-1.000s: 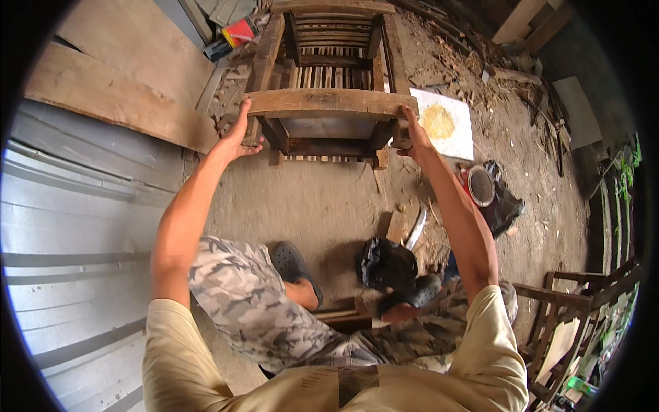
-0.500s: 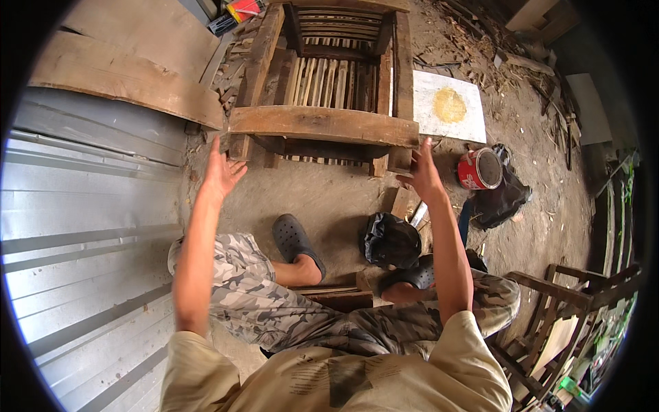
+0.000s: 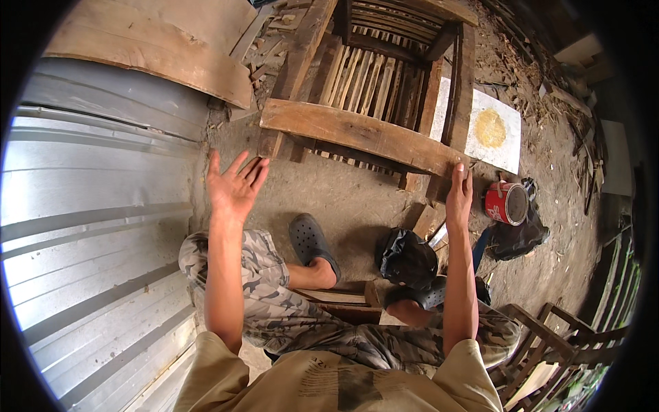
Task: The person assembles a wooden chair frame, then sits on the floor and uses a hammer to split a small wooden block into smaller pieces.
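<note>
Reaching forward with both arms, the person sits low on the dirt floor in front of a slatted wooden chair frame (image 3: pixel 384 89), and everything here is placed from its thick front rail (image 3: pixel 357 130). That rail runs with its long axis across the view, slanting from upper left down to lower right. The right hand (image 3: pixel 458 196) is the nearer one: its fingers lie pressed together and flat, fingertips touching the rail's right end, gripping nothing. The left hand (image 3: pixel 235 185) is off the wood, spread wide with palm open, hanging below and to the left of the rail's left end, close to the leg there but apart from it. So the rail lies ahead and to the right of the left hand, while the right hand already meets it.

Just right of the rail's right end stands an open red paint can (image 3: pixel 506 204), with a white sheet bearing a yellow stain (image 3: pixel 491 130) beyond it. Below the rail, toward the person, sit a black bag (image 3: pixel 406 257) and a dark clog (image 3: pixel 312 240) on the person's foot. Left of the rail runs a corrugated metal wall (image 3: pixel 96 226)
</note>
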Tool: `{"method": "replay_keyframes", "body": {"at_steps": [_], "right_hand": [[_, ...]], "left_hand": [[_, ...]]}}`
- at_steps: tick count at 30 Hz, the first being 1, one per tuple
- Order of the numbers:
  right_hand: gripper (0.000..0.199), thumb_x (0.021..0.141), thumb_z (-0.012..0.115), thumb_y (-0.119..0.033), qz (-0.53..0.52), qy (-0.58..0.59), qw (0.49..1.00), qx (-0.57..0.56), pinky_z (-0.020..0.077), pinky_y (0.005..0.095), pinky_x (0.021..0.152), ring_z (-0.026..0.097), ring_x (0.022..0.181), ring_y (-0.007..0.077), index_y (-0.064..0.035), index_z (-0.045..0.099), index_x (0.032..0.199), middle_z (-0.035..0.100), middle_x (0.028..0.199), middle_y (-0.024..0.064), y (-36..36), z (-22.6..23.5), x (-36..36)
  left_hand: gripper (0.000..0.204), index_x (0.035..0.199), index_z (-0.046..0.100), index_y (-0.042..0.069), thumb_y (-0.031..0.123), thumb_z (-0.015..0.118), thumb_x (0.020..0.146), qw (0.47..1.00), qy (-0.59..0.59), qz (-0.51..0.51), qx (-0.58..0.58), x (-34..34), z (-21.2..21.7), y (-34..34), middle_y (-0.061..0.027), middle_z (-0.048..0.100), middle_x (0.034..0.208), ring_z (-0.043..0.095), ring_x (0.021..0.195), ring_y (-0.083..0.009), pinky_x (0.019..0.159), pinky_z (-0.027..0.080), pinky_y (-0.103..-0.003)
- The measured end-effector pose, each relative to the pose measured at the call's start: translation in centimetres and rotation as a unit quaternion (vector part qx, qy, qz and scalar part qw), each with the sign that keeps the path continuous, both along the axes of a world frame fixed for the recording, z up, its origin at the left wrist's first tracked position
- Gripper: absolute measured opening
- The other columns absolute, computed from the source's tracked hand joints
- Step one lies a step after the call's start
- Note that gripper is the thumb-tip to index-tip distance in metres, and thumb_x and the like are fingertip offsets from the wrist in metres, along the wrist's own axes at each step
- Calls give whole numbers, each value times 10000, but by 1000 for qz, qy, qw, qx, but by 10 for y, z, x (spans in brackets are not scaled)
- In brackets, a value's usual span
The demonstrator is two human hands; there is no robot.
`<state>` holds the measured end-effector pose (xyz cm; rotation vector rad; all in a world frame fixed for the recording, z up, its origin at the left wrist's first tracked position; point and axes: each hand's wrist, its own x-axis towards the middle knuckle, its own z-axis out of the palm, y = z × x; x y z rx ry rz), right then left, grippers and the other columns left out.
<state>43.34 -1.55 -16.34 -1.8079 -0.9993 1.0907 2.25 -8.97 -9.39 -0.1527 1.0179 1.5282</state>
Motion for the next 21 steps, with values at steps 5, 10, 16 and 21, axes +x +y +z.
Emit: {"method": "replay_keyframes", "body": {"at_steps": [5, 10, 16, 21], "right_hand": [[885, 973, 369, -656, 10, 53, 998, 12, 247, 391, 1147, 306, 1428, 281, 37, 251, 1510, 331, 1540, 196, -5, -23, 28], [755, 990, 369, -626, -37, 196, 980, 18, 434, 412, 1006, 536, 1241, 256, 3, 471, 1396, 545, 1373, 153, -18, -39, 68], [576, 960, 564, -510, -124, 113, 981, -93, 482, 394, 916, 610, 1139, 233, -41, 564, 1296, 645, 1248, 117, -75, -118, 156], [511, 940, 606, -485, -150, 61, 972, -168, 509, 359, 833, 650, 1043, 201, -31, 660, 1167, 697, 1139, 88, -122, -159, 174]], "left_hand": [[890, 1524, 125, -35, 560, 476, 964, 983, 173, 5, -55, -2, -32, 0, -200, 179, 1568, 260, 1441, -293, 1176, 272, -420], [865, 1527, 122, -31, 541, 465, 978, 993, 120, -14, -5, 42, -50, 9, -158, 130, 1603, 236, 1456, -270, 1205, 176, -403], [683, 1458, 321, -36, 461, 463, 1012, 941, 177, -289, 23, 111, -61, -13, -182, 433, 1458, 453, 1315, -260, 1115, 337, -372], [476, 1124, 633, -25, 420, 502, 1017, 859, 281, -421, -71, 158, -76, -5, -49, 623, 755, 576, 555, -97, 487, 458, -245]]}}
